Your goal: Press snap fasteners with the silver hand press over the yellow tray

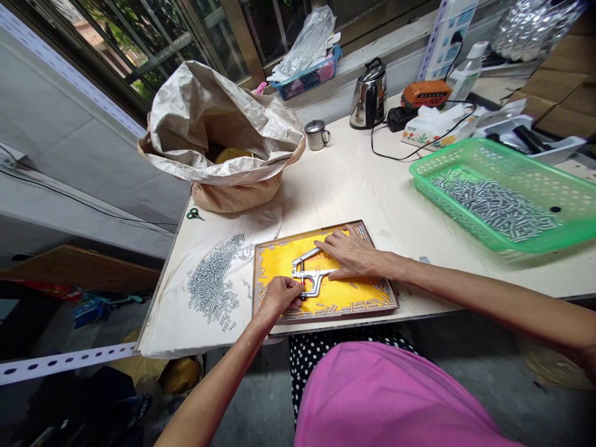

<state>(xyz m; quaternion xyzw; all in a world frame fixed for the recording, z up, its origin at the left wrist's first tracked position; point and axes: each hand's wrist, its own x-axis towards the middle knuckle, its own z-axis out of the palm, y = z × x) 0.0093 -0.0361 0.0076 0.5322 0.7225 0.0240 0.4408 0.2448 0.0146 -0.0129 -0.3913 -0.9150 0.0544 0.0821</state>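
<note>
A yellow-lined tray (372, 305) with a brown rim lies at the table's near edge. On it sits a silver hand press tool (311, 273). My right hand (350, 253) rests over the tool's handles, fingers curled on them. My left hand (281, 293) is pinched at the tool's jaw end, fingers closed on something too small to name. Small metal tubes lie along the tray's rim. A loose pile of the same metal tubes (212, 285) is spread on a white cloth left of the tray.
A green basket (559, 239) holding several metal tubes stands at right. A large open paper sack (223, 139) sits at the back left, small green scissors (195, 215) beside it. A kettle (369, 94), a steel cup (316, 134), cables and boxes line the back.
</note>
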